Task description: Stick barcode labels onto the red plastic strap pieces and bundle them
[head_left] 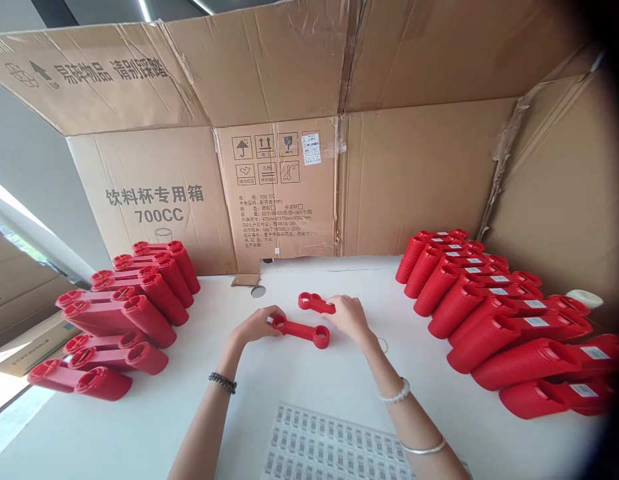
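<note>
Label sheet (334,443) flat on the white tabletop (269,373), with small printed rows face up, probably laid so for easy reach by either hand. Beyond the label sheet, toward its left side, left hand (260,325) with thumb and fingers pinched on the left ring end of the nearer red piece (300,330); likely gripped at the very end so as to leave the bar and the other ring uncovered. Farther beyond the label sheet, right hand (350,316) clamped around the right end of the farther red piece (312,303), apparently held a little apart from its neighbour to avoid a knock. Cannot tell, from this angle, about contact with the tabletop under either piece. To the right of and beyond the label sheet, right row of red pieces (459,317) with ribbed sides and with white labels (536,321) on the bars. Well left of and beyond the label sheet, left row of red pieces (149,320), perhaps lined up likewise for order and elbow room. Farthest beyond the label sheet, upright cardboard panels (284,190), seemingly serving as a screen.
</note>
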{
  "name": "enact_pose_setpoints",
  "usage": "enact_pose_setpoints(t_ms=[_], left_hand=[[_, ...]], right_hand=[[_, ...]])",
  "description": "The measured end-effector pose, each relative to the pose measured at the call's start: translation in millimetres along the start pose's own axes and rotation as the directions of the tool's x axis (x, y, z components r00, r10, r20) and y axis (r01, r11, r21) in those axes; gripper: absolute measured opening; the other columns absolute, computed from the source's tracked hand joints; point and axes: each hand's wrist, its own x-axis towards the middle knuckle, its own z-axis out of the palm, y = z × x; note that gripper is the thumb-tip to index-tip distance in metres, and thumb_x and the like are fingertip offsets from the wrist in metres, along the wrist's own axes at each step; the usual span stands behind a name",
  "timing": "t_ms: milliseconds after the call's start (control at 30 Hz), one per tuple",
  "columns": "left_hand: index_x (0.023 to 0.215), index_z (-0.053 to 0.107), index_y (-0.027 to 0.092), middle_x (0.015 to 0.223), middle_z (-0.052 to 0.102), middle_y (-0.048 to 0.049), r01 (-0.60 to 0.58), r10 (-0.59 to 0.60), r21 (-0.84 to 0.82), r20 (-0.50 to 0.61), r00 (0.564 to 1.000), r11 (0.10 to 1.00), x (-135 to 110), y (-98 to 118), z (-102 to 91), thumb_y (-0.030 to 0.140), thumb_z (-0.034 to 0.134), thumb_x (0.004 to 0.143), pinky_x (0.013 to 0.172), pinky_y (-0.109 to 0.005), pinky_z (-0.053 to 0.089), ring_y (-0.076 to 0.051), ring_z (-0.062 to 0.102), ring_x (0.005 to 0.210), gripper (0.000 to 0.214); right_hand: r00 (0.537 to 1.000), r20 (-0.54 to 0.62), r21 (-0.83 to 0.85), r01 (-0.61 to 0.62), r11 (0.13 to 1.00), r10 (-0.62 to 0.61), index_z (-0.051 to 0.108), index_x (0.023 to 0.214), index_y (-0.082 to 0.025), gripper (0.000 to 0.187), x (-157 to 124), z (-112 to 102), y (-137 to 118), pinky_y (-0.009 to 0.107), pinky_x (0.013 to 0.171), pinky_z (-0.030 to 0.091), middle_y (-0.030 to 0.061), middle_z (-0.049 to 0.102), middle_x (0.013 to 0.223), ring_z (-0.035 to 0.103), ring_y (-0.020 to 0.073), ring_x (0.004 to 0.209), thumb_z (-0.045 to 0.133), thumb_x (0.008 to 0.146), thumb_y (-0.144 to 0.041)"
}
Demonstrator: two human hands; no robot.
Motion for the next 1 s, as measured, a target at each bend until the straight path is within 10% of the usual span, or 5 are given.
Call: enact_pose_setpoints(t_ms=[400, 1000], left_hand=[[0.098, 0.061, 0.024, 0.101, 0.065, -0.0015, -0.006, 0.004, 0.093, 0.02, 1.0, 0.996, -3.4, 5.4, -2.7, 0.026, 0.07, 0.061, 0.074, -0.029, 0.046, -0.019, 0.059, 0.086, 0.037], [0.096, 0.062, 0.024, 0.1, 0.063, -0.0015, 0.037, -0.04, 0.145, 0.016, 0.999, 0.989, -2.8, 6.1, -0.7, 0.03, 0.069, 0.061, 0.069, -0.028, 0.043, -0.021, 0.056, 0.086, 0.036]], right_hand=[[0.997, 0.006, 0.025, 0.081, 0.996, -0.081, 0.067, 0.102, -0.022, 0.02, -1.9, 7.7, -15.4, 0.028, 0.076, 0.04, 0.0049, 0.069, 0.102, 0.06, 0.0189, 0.094, 0.056, 0.088, -0.031], [0.971, 0.085, 0.039, 0.221, 0.975, -0.223, 0.069, 0.084, -0.017, 0.009, -10.3, 30.3, -49.1, 0.032, 0.082, 0.04, 0.0063, 0.07, 0.088, 0.061, 0.0227, 0.092, 0.066, 0.075, -0.021]])
